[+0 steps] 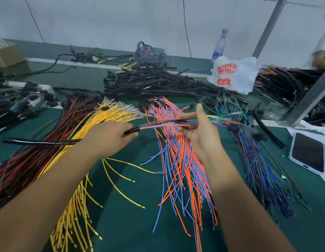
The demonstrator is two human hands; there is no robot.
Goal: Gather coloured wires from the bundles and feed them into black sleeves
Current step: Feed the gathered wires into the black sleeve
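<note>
My left hand (107, 135) grips a black sleeve (40, 142) near its right end, and the sleeve trails off to the left over the wires. A thin bunch of mixed coloured wires (163, 124) comes out of that end and runs right into my right hand (200, 130), which pinches it with the palm turned up. The bunch's far ends carry black connectors (236, 127). On the green mat (132, 215) below lie a yellow bundle (76, 206), a red and dark bundle (21, 164), an orange and blue bundle (183, 170) and a green, blue and purple bundle (258, 170).
A heap of black sleeves (154, 82) lies at the back centre, with a white plastic bag (234, 75) and a bottle (219, 46) beyond it. A phone (309, 155) rests at the right edge. A metal post (307, 102) slants up on the right, near another person's arm (321, 59).
</note>
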